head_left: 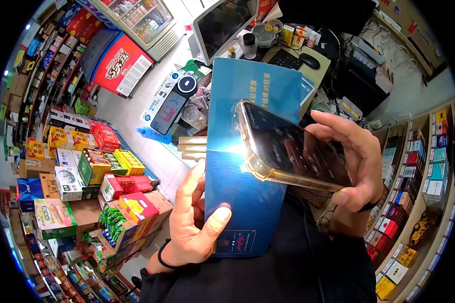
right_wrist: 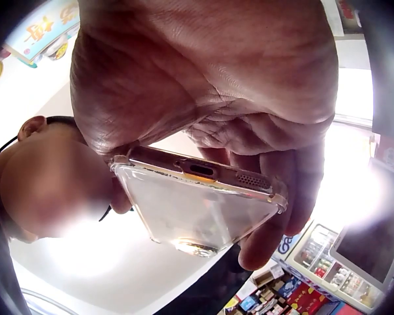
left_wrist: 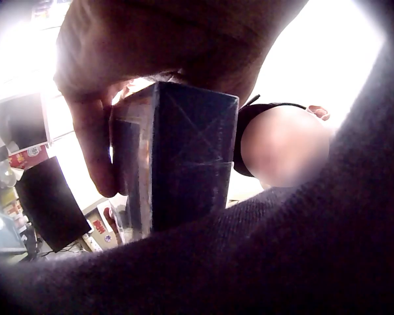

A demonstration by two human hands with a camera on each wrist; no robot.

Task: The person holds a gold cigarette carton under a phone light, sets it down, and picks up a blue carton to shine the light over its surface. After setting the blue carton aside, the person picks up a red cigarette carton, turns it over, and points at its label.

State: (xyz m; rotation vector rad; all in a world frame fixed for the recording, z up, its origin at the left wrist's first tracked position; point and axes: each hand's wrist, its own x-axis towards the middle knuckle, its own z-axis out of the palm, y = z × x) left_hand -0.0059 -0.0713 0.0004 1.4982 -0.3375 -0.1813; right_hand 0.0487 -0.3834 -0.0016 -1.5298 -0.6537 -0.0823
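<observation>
My left hand [head_left: 189, 230] grips a long blue cigarette carton [head_left: 245, 202] near its lower left edge, thumb on the front face. Gold Chinese lettering runs near the carton's top, and a small printed emblem sits near its bottom. In the left wrist view the carton's creased end [left_wrist: 194, 151] shows under the hand. My right hand [head_left: 359, 156] holds a smartphone [head_left: 293, 146] in a clear case by its edges, tilted over the carton. A bright glow falls on the carton beside the phone. The right wrist view shows the phone's charging port [right_wrist: 200, 169] and its lit rear side.
Behind the carton is a desk with a monitor [head_left: 225, 28], a black mouse [head_left: 309, 61] and a payment device [head_left: 172, 106]. Stacked boxed goods [head_left: 81, 182] stand at left. Shelves of small packs [head_left: 399, 202] line the right. A red chest freezer [head_left: 119, 65] stands farther back.
</observation>
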